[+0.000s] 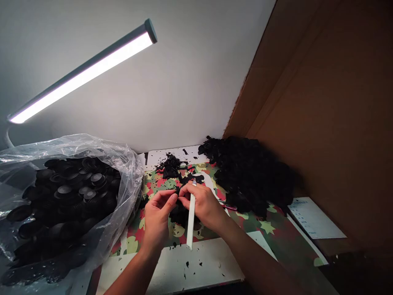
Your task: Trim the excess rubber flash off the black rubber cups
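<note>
My left hand [157, 217] is closed, thumb and fingers pinching a small black piece [177, 190] that the fingertips mostly hide. Meeting it from the right, my right hand [206, 205] is closed around a slim white pen-shaped tool [190, 223]. The tool's narrow tip points away from me and its long end slants down toward me. Its exact kind is not clear. Under both hands lies a clump of black pieces [179, 215] on a camouflage-patterned sheet [135, 241].
At left, a clear plastic bag [132, 164] holds many round black ribbed parts [64, 190]. A large heap of black scraps [254, 176] lies at right, beside a cardboard wall [322, 102]. A smaller scrap pile [170, 166] sits behind my hands. A lit bar lamp [86, 73] hangs upper left.
</note>
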Motion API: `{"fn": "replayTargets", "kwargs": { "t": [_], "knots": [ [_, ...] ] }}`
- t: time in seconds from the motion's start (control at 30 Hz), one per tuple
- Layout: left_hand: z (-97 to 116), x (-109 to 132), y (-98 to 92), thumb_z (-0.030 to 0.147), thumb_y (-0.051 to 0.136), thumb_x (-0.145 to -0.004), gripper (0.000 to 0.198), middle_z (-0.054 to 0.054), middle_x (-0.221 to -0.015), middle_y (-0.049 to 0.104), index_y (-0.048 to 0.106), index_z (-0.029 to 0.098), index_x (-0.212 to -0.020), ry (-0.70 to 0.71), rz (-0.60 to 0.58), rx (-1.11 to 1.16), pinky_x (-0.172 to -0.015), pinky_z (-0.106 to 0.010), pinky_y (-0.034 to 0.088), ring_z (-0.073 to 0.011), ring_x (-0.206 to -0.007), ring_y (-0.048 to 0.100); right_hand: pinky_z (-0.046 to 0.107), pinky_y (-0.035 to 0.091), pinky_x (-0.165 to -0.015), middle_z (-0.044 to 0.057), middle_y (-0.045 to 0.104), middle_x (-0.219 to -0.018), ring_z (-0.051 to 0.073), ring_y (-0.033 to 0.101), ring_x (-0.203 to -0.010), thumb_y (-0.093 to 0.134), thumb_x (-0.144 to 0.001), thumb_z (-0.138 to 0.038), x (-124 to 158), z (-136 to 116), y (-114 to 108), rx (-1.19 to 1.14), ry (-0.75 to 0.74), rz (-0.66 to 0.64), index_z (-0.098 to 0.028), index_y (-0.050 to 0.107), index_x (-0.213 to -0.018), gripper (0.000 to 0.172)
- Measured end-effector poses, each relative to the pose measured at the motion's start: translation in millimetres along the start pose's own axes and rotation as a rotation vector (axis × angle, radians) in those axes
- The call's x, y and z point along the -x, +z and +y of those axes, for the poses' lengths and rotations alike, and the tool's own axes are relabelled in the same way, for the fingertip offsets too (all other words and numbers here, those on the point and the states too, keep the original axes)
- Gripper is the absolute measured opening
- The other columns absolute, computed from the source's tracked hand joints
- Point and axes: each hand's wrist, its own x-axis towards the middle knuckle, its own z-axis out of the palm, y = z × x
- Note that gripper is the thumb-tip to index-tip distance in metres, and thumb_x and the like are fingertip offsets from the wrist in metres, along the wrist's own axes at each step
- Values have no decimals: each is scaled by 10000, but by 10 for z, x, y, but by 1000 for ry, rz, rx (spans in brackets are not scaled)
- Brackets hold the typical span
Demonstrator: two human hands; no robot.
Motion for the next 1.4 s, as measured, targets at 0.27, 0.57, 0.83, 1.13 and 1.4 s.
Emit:
{"fn": "replayTargets", "kwargs": {
  "t": [0.27,0.57,0.83,1.13,1.4],
  "knots": [
    [-64,-29,-60,352,891,-621,277,-43,-732,740,788,147,-776,54,-38,-79,-643,-198,509,-128,-675,638,263,410,-641,-18,604,-709,154,532,-630,579,-833,-64,12,53,66,158,-95,-35,-228,540,-775,178],
    [16,3,-48,319,941,-550,319,-32,-787,717,766,133,-740,-165,-42,232,-626,-184,556,-116,-702,653,233,408,-586,-50,518,-630,128,490,-584,560,-765,-120,19,53,69,-140,-83,59,-230,504,-722,131],
    [242,-37,-177,400,875,-636,335,-45,-807,727,758,142,-815,121,13,-43,-685,-247,578,-160,-753,682,286,519,-695,34,717,-838,175,660,-761,608,-835,-239,-32,239,-167,-283,60,251,-215,587,-741,99],
    [1092,-506,-745,247,752,-677,242,48,-664,614,743,132,-890,765,471,-385,-623,-295,609,-100,-554,599,268,493,-565,21,685,-674,162,604,-573,543,-917,-451,-80,665,-408,-141,274,321,-185,750,-940,337],
    [950,-504,-878,269,731,-617,318,3,-674,670,788,154,-908,737,540,-619,-592,-266,507,-124,-564,566,242,397,-567,-2,647,-615,145,556,-579,626,-872,-414,-71,676,-445,-10,362,-25,-173,740,-769,286]
  ]
}}
